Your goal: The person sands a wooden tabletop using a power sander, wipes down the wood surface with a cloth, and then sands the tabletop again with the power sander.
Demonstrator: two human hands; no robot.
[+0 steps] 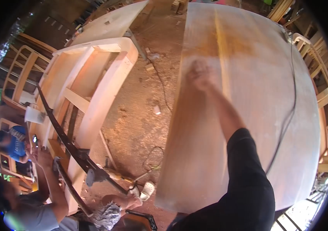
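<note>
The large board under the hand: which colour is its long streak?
The streak is yellowish, best seen in the head view.

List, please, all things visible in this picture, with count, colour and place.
large panel: one, greyish brown with orange-brown patch, right half
flat board: one, pale, upper left
wooden frame: one, pale, left of centre
long bars: two, dark, lower left
tub: one, whitish, left
cords: at least two, dark, panel and floor
wood blocks: several, pale, floor
clogs: at least one, pale, bottom centre
other frames: several, light brown, both edges
floor: one, reddish brown, centre
other people: two, blue and grey shirts, left
clutter: uncounted, unclear, edges
right hand: one, black-sleeved, blurred, over large panel
</note>
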